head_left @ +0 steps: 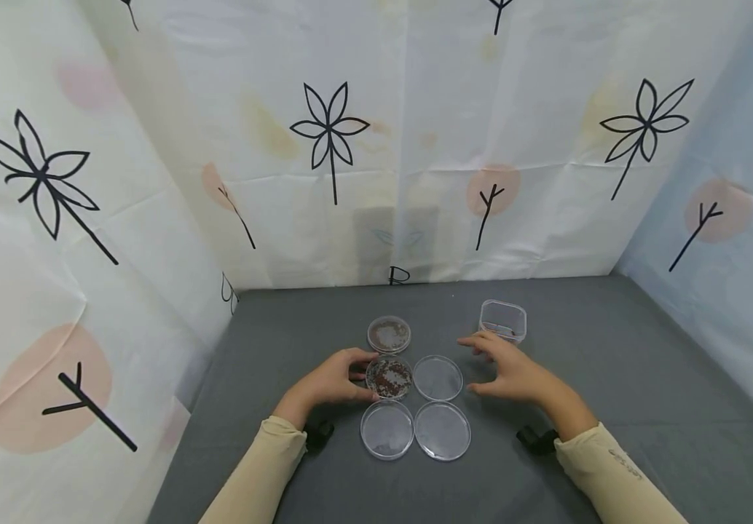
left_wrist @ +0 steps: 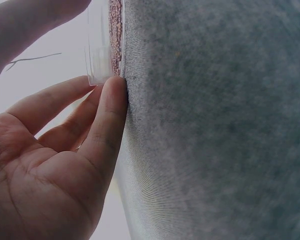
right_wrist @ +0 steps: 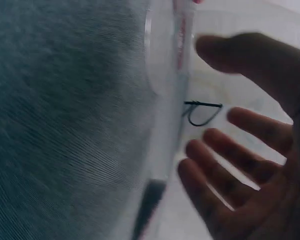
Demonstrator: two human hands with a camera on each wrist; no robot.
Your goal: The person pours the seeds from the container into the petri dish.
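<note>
My left hand (head_left: 333, 377) reaches round the left side of a clear petri dish (head_left: 389, 377), with thumb and fingers curved against its edge. Reddish-brown seeds (left_wrist: 116, 37) are spread over the bottom of this dish, seen from the side in the left wrist view. Off to the right, my right hand (head_left: 514, 371) hovers with parted fingers and holds nothing. Nearest to its thumb lies a clear dish part (head_left: 438, 378). Behind the held dish sits another petri dish (head_left: 389, 334) with a brownish layer in it.
Two more clear round dish parts, a left one (head_left: 387, 429) and a right one (head_left: 443, 431), lie side by side in front. A clear square box (head_left: 504, 319) with a few reddish bits stands behind my right hand. Patterned cloth (head_left: 409, 145) walls the grey table (head_left: 298, 320).
</note>
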